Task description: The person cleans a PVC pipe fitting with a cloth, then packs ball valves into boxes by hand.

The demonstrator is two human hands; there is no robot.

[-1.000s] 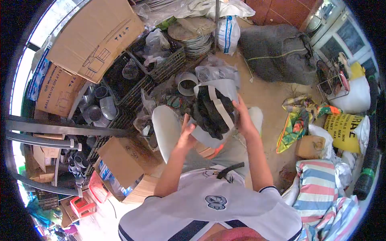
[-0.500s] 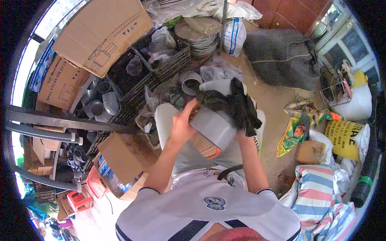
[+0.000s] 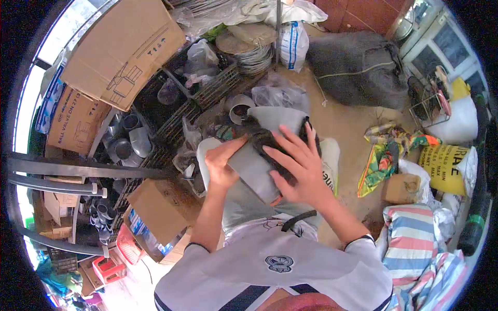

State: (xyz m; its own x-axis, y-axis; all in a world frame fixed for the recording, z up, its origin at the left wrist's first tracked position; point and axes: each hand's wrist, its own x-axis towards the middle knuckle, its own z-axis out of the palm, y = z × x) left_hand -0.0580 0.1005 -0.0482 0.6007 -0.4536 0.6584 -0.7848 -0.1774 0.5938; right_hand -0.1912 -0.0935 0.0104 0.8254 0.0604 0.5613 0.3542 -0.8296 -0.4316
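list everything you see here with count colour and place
Held fitting: 1, grey, in the left hand
Cloth: 1, black, under the right hand
Pipe piece: 1, grey, beyond the hands
Loose fittings: several, grey, left
Cardboard boxes: at least three, brown, left
Crates: at least two, black, upper left
Wire coil: 1, grey, top centre
Upright sack: 1, white and blue, top centre
Bundle: 1, dark grey, upper right
Printed sack: 1, yellow and white, right
Striped sacking: count unclear, red, white and blue, lower right
Tub: 1, white, right
Plastic pieces: two, red, lower left
Shirt: 1, white, bottom centre
Left hand: 1, bare, gripping the fitting
Right hand: 1, bare, fingers spread over cloth
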